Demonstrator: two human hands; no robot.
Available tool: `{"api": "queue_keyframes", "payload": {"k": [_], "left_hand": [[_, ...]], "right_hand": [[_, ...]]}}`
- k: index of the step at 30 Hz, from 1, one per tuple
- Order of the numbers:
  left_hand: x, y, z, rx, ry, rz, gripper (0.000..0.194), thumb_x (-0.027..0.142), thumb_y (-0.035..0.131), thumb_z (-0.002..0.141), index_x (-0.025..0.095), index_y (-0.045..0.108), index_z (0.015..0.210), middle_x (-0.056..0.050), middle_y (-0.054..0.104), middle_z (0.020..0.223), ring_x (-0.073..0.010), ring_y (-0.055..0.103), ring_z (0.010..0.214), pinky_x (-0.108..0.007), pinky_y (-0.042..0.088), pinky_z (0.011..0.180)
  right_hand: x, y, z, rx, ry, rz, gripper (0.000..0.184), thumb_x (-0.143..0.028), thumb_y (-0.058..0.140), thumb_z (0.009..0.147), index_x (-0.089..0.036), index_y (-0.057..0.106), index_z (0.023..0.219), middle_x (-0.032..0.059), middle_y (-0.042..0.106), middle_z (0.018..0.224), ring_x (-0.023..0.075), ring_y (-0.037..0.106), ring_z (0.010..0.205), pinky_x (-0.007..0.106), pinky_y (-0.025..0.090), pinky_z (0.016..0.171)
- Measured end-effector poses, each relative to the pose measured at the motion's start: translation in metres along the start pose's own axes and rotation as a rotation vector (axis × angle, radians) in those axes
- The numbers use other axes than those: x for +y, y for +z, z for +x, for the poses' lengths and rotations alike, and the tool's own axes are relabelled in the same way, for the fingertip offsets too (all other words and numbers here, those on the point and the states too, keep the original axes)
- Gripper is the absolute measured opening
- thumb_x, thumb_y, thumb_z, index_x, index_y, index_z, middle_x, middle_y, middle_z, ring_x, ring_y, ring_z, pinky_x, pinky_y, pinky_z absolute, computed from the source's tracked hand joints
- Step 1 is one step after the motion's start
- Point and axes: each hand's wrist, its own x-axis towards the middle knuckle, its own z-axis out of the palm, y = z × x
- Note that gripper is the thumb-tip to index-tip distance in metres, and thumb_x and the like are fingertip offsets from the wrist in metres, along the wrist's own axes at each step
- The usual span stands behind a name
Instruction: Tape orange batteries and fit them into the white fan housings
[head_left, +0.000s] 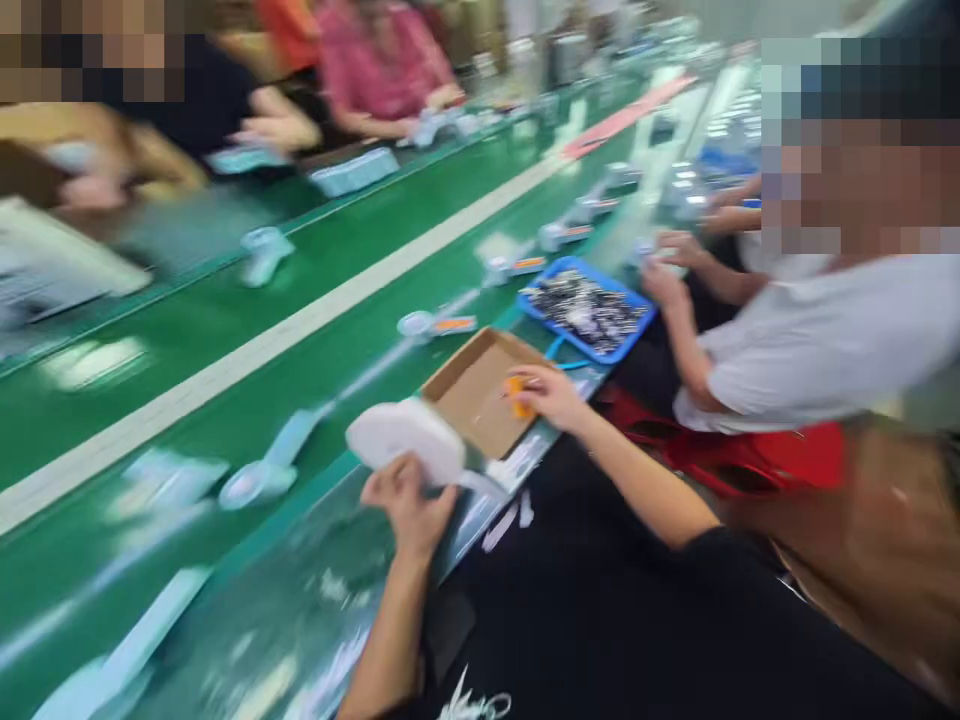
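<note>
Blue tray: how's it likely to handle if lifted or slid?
The blue tray should stay fairly stiff, as its rim looks like moulded plastic. The small parts heaped inside would probably shift or spill if it tilts, since the walls look shallow.

Motion smears the tray's small parts (pixel 589 308) (their shapes unreadable), and the lower-left pale-blue piece (pixel 112 665) runs off-frame.

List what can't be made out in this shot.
- Orange item, head view: partly hidden by the right hand's fingers.
- Left hand's grip on the white disc, head view: blurred.
- Small parts in the blue tray, head view: too small, blurred.
- Pale item, bottom left, head view: cut off by bottom edge.
</note>
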Motion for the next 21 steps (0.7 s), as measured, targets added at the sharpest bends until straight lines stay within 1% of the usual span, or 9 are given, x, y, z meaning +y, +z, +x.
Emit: {"api": "queue_keyframes", "payload": {"k": [2,4,7,10,12,14,16,19,21], "left_hand": [[-0.014,-0.025,-0.028,0.107,-0.079,0.163,0.046,0.045,0.082,0.085,0.024,0.073,0.125,-0.016,0.069,0.13,-0.0397,0.055,0.13,-0.068,0.042,0.117],[-0.018,-0.036,-0.041,0.119,-0.071,0.277,0.045,0.039,0.081,0.081,0.024,0.076,0.123,-0.016,0.071,0.125,-0.0394,0.055,0.124,-0.064,0.04,0.115],[-0.013,-0.045,-0.048,0.078,-0.017,0.334,0.046,0.033,0.077,0.085,0.025,0.078,0.131,-0.015,0.072,0.126,-0.0386,0.054,0.125,-0.06,0.039,0.114],[-0.006,-0.056,-0.056,0.052,0.001,0.349,0.051,0.026,0.076,0.086,0.028,0.078,0.138,-0.015,0.073,0.129,-0.0395,0.051,0.129,-0.058,0.038,0.117],[-0.003,-0.065,-0.06,0.036,0.01,0.364,0.055,0.023,0.076,0.087,0.03,0.077,0.141,-0.014,0.073,0.13,-0.0393,0.05,0.129,-0.058,0.038,0.119],[-0.001,-0.071,-0.061,0.037,0.031,0.376,0.057,0.021,0.076,0.088,0.032,0.076,0.144,-0.013,0.074,0.13,-0.0387,0.049,0.128,-0.059,0.037,0.122],[0.004,-0.073,-0.057,0.075,0.032,0.395,0.056,0.026,0.078,0.09,0.033,0.075,0.146,-0.013,0.074,0.13,-0.0384,0.048,0.125,-0.063,0.033,0.126],[0.022,-0.062,-0.049,0.208,-0.029,0.449,0.055,0.045,0.083,0.091,0.03,0.075,0.144,-0.015,0.071,0.125,-0.0388,0.046,0.121,-0.072,0.023,0.129],[0.04,-0.051,-0.051,0.281,-0.09,0.477,0.059,0.055,0.085,0.09,0.026,0.077,0.141,-0.017,0.069,0.121,-0.0387,0.046,0.119,-0.073,0.023,0.128]], "right_hand": [[0.018,-0.002,0.011,0.06,-0.003,0.078,0.054,-0.036,0.085,0.083,-0.017,0.071,0.132,0.0086,0.085,0.109,0.0238,0.084,0.102,0.039,0.068,0.098],[0.018,0.002,0.009,0.056,-0.057,0.061,0.061,-0.043,0.09,0.079,-0.02,0.076,0.133,0.0073,0.086,0.111,0.0251,0.085,0.103,0.043,0.068,0.102],[-0.007,0.018,-0.003,-0.037,-0.17,-0.05,0.055,-0.043,0.091,0.082,-0.025,0.081,0.133,0.0049,0.087,0.111,0.0253,0.085,0.108,0.044,0.067,0.107],[-0.034,0.036,-0.004,-0.141,-0.201,-0.161,0.051,-0.041,0.089,0.085,-0.028,0.083,0.134,0.0039,0.087,0.111,0.0256,0.085,0.106,0.043,0.069,0.104],[-0.041,0.044,0.003,-0.192,-0.184,-0.205,0.048,-0.041,0.087,0.087,-0.028,0.083,0.134,0.0038,0.087,0.108,0.0265,0.085,0.104,0.044,0.07,0.104],[-0.039,0.052,0.009,-0.21,-0.167,-0.188,0.048,-0.041,0.088,0.086,-0.027,0.083,0.132,0.004,0.086,0.103,0.0276,0.084,0.106,0.045,0.069,0.106],[-0.03,0.067,0.011,-0.138,-0.182,-0.066,0.052,-0.045,0.09,0.084,-0.025,0.081,0.131,0.0042,0.085,0.103,0.0277,0.084,0.108,0.045,0.069,0.107],[-0.012,0.101,0.004,0.126,-0.275,0.221,0.063,-0.057,0.085,0.089,-0.029,0.069,0.143,0.0055,0.079,0.115,0.0262,0.081,0.118,0.044,0.068,0.109],[-0.006,0.115,0.001,0.258,-0.302,0.346,0.066,-0.061,0.079,0.095,-0.033,0.06,0.151,0.0074,0.077,0.126,0.0255,0.079,0.124,0.045,0.066,0.111]]}}
